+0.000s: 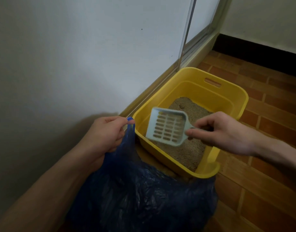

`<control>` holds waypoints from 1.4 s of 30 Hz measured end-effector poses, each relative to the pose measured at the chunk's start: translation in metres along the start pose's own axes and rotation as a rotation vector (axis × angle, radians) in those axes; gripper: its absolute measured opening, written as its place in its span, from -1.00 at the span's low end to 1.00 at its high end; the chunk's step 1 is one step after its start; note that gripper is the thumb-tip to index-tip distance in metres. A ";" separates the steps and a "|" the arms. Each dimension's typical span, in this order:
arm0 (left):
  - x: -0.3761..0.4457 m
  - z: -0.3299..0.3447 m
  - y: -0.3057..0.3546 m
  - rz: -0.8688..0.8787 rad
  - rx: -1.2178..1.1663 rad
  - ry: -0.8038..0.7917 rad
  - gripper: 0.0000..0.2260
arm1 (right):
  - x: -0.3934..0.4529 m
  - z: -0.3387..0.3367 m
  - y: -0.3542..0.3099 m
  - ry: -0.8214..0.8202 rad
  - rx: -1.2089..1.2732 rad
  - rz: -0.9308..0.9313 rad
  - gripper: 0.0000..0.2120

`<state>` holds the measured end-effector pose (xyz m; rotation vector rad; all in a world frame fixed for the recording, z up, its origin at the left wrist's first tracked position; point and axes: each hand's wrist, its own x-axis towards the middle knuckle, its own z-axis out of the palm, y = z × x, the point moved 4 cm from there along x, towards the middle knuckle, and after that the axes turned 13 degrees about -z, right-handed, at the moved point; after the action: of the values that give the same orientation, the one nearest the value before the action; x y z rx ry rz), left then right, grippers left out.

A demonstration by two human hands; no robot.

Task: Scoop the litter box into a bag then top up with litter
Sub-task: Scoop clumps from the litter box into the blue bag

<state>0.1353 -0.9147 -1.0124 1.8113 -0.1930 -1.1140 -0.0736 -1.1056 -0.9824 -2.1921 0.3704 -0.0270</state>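
One scoop (pixel 167 127), one bag (pixel 140 190) — two hands gripping.

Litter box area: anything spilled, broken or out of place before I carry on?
Nothing looks damaged. The yellow box sits square by the wall, with litter inside and one clump at the far end. The scoop, in the right hand, is empty. The left hand holds the bag. Floor under the bag's edge is hidden.

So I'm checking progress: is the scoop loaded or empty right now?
Empty: the scoop, held by the right hand over the litter box, shows only bare slots.
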 end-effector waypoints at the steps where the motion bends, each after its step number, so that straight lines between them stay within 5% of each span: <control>1: 0.000 0.001 0.000 -0.001 0.005 0.000 -0.76 | 0.002 -0.005 0.008 0.049 -0.029 0.024 -0.74; 8: 0.003 0.006 0.000 -0.009 0.024 -0.015 -0.76 | 0.030 0.021 0.072 -0.096 -0.359 0.244 -0.75; 18: 0.009 0.009 -0.006 -0.042 0.030 -0.024 -0.76 | 0.062 0.052 0.105 -0.172 -0.479 0.272 -0.74; 23: 0.009 0.006 -0.006 -0.047 0.033 -0.015 -0.75 | 0.077 0.067 0.110 -0.217 -0.384 0.245 -0.75; 42: 0.006 0.005 -0.003 -0.046 0.028 -0.013 -0.75 | 0.051 0.061 0.119 0.058 0.363 0.317 -0.66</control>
<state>0.1339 -0.9196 -1.0185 1.8414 -0.1757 -1.1608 -0.0459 -1.1392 -1.1187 -1.7592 0.6862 0.0156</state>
